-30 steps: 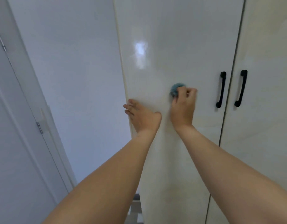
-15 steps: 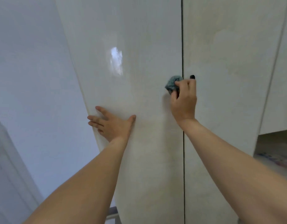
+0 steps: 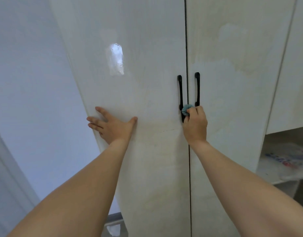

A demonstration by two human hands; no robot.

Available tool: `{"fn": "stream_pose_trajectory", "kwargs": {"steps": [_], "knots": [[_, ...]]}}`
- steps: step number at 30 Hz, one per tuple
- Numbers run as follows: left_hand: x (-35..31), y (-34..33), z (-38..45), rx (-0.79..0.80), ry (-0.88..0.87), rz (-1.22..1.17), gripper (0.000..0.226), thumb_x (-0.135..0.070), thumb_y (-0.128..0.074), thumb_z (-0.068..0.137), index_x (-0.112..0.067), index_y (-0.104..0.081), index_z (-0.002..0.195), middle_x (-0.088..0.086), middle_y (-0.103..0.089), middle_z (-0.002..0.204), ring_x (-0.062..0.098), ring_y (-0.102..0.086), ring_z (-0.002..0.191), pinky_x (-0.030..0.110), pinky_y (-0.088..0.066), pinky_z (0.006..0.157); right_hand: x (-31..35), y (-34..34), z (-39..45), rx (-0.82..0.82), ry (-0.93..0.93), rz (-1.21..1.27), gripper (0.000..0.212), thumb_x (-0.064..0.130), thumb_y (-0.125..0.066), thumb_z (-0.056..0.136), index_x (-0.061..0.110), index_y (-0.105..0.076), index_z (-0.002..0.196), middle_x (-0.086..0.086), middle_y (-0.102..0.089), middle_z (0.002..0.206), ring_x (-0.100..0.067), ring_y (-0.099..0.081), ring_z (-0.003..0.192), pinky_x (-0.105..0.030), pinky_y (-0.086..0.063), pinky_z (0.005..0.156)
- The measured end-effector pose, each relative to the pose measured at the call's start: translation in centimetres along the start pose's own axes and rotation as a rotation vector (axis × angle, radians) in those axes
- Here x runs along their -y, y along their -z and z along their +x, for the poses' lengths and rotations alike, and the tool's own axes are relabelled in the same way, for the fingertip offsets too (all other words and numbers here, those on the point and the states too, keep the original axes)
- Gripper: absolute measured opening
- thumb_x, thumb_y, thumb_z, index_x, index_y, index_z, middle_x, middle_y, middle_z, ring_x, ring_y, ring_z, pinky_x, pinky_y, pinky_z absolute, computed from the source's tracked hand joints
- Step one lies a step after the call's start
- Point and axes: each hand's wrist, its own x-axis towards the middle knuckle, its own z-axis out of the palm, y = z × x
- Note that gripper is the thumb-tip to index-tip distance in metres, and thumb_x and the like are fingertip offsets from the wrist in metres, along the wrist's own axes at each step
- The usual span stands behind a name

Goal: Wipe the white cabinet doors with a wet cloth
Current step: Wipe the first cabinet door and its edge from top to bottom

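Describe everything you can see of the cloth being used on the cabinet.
The cloth is a small blue-green wad, fuzzy-looking, balled up in the right hand so only its upper part shows past the fingers. It sits at the lower end of the left door's black handle, beside the seam between the two doors. Wetness can't be judged.

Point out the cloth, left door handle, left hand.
cloth [image 3: 186, 109], head view, the blue bunch above the fist
left door handle [image 3: 180, 90], head view, mid bar
left hand [image 3: 115, 125], head view, back of hand
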Motion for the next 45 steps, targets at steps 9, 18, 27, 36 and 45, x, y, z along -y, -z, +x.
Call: {"fn": "stream_pose_trajectory", "kwargs": {"steps": [9,18,27,36,45], "knots": [[0.7,1.0,-0.2,0.052,-0.025,-0.02,0.131,-0.049,-0.081,0.071,-0.022,0.014,0.157,0.015,0.021,0.163,0.035,0.015,0.152,0.046,-0.03,0.116,8.6,-2.8,3.2,0.002,-0.129,0.162,0.023,0.012,-0.046,0.093,0.012,-0.056,0.115,-0.008,-0.046,0.117,-0.023,-0.047,0.102,-0.035,-0.045,0.084],[2.5,2.8,-0.4,0.033,-0.066,0.024,0.103,-0.015,-0.062,0.078,-0.006,0.002,0.158,0.01,0.005,0.167,0.027,-0.001,0.154,0.043,-0.027,0.12,9.4,-4.7,-0.2,0.142,0.108,0.032,0.023,0.01,-0.047,0.09,0.011,-0.059,0.11,-0.01,-0.049,0.116,-0.027,-0.051,0.097,-0.026,-0.037,0.069],[4.6,2.8,-1.7,-0.034,-0.18,-0.112,0.091,-0.005,-0.056,0.079,-0.01,-0.011,0.158,0.006,-0.02,0.164,0.022,-0.02,0.151,0.038,-0.024,0.122,13.6,-6.8,-6.3,0.238,0.122,0.206,0.029,0.014,-0.047,0.093,0.007,-0.063,0.116,-0.013,-0.054,0.122,-0.029,-0.053,0.107,-0.036,-0.05,0.085],[10.6,6.3,1.2,0.063,-0.158,-0.123,0.05,0.006,-0.044,0.075,-0.022,-0.072,0.105,-0.018,-0.065,0.085,0.014,-0.066,0.085,0.025,-0.051,0.073,24.6,-10.3,-2.8,0.262,0.345,0.365,0.024,0.035,-0.05,0.098,0.022,-0.06,0.115,0.007,-0.059,0.113,-0.009,-0.057,0.1,-0.033,-0.049,0.088],[10.8,5.7,0.7,0.084,-0.046,-0.161,0.029,0.0,-0.047,0.082,-0.015,-0.068,0.096,-0.008,-0.066,0.083,0.011,-0.058,0.074,0.017,-0.044,0.06,20.1,-11.0,-6.8,0.265,0.474,0.089,0.007,0.013,-0.062,0.086,0.015,-0.058,0.092,-0.003,-0.056,0.088,-0.021,-0.053,0.07,-0.032,-0.045,0.048]]}}
